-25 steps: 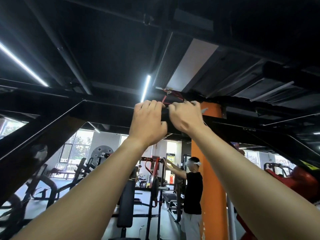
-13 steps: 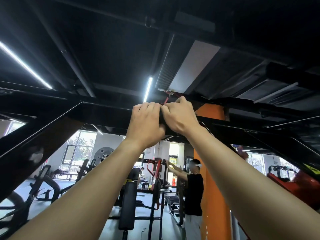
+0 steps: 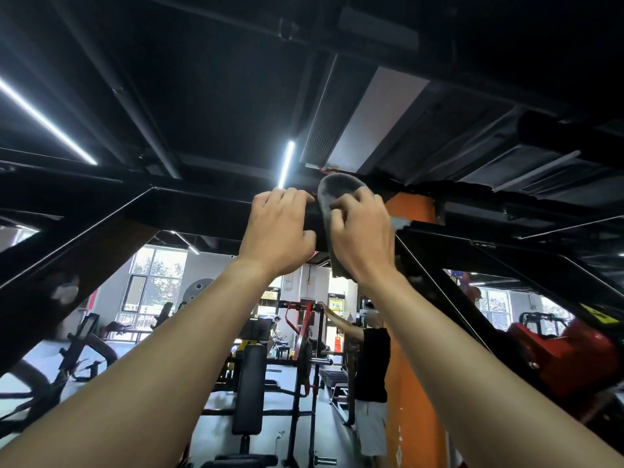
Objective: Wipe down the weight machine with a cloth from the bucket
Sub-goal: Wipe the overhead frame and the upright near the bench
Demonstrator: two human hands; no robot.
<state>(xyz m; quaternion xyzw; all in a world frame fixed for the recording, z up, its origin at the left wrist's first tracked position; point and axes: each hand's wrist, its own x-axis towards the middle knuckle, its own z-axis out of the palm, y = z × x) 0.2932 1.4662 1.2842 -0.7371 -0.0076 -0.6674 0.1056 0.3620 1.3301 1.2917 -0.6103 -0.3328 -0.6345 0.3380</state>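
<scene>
The left hand [image 3: 280,231] is raised overhead and curled round the black steel crossbeam [image 3: 202,211] of the weight machine, fingers hooked over its top edge and the thumb tucked below; the fingertips are lost behind the beam. Just to its right, the right hand [image 3: 363,241] grips a dark grey cloth [image 3: 332,192] with bent fingers, holding it against the same beam. The cloth loops up over the top of the beam and hangs below the heel of the hand, but the part under the palm is covered. A pale frayed scrap shows at the right edge of that hand; whether it belongs to the cloth cannot be told. The beam's ends run off into slanted black struts that blend with the dark ceiling. Both forearms leave the bottom of the view. Farther off, an orange square pillar [image 3: 412,383] stands right of centre, partly behind the right forearm. A person in a black shirt [image 3: 373,363] beside it reaches to a red-framed rack [image 3: 305,319]. A black padded bench [image 3: 250,386] stands at centre.
</scene>
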